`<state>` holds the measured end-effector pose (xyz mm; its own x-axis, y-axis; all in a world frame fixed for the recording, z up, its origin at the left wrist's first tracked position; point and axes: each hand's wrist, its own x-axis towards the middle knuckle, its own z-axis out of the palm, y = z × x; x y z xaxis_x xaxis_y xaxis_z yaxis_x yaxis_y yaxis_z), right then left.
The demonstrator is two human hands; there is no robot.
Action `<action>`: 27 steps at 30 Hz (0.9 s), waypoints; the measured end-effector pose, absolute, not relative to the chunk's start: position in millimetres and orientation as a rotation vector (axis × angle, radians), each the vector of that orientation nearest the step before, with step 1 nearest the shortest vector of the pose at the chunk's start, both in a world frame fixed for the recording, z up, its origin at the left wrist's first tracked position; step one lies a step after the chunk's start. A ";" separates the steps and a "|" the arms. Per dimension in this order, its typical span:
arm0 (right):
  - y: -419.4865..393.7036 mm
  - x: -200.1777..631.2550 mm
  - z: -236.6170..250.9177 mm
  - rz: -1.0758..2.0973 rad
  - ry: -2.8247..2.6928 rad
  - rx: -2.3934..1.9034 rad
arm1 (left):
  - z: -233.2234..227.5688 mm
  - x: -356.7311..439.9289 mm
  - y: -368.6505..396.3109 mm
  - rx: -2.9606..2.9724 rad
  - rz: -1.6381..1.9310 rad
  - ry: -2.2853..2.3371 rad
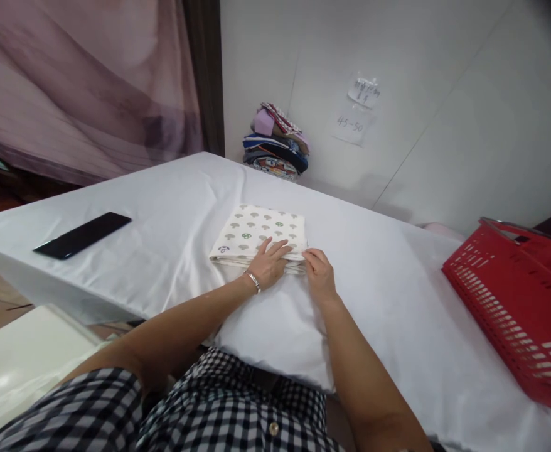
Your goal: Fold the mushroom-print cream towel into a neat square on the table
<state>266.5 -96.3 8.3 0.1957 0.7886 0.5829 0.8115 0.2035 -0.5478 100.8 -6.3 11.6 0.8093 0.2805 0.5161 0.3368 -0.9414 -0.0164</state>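
two hands rest on one folded cloth. left hand (270, 262), bracelet at the wrist, lies flat with fingers spread narrow on the near right part of the folded mushroom-print cloth (256, 233), pressing it down. right hand (319, 271) is curled at the cloth's near right corner, fingertips pinching the stacked edges; whether it grips all layers cannot be told.

cloth lies on the tabletop (172, 207), near its middle, just beyond the person's front edge. it is a near-square packet, slightly longer left to right, its long axis running roughly across the view and tilted a little away toward the right; the open layered edge faces the person.

judgement: to do this step well, keep the flat palm steady as anchor, square the layered edges under the pinch, and smooth outward so no ridge stays.

farther out: black phone (82, 235) well to the left, red plastic basket (520, 301) to the right, stack of folded clothes (276, 143) against the wall.
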 end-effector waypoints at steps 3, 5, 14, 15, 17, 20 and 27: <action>-94.7 268.8 4.0 0.035 -1.627 -1.599 | 10.8 100.7 -5.8 -2.878 -0.796 -0.494; -94.2 270.1 1.9 0.061 -1.653 -1.609 | 10.8 100.3 -5.9 -2.874 -0.790 -0.495; -100.5 261.7 12.3 -0.040 -1.783 -1.763 | 9.2 101.7 -6.9 -2.889 -0.767 -0.539; -100.6 260.6 13.4 -0.069 -1.800 -1.761 | 9.0 101.9 -6.8 -2.891 -0.754 -0.545; -100.1 259.7 14.2 -0.132 -1.840 -1.739 | 8.5 102.0 -6.7 -2.894 -0.725 -0.548; -97.9 261.8 12.4 -0.172 -1.920 -1.700 | 7.6 102.0 -7.1 -2.895 -0.697 -0.554; -95.0 269.4 4.3 -0.125 -1.972 -1.636 | 8.5 89.8 -5.9 -2.809 -0.714 -0.522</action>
<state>269.4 -95.0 4.3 -0.0907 0.8748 0.4759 0.9278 0.2478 -0.2788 89.8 -5.9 8.5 0.8212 0.2877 0.4928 0.3825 -0.9184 -0.1011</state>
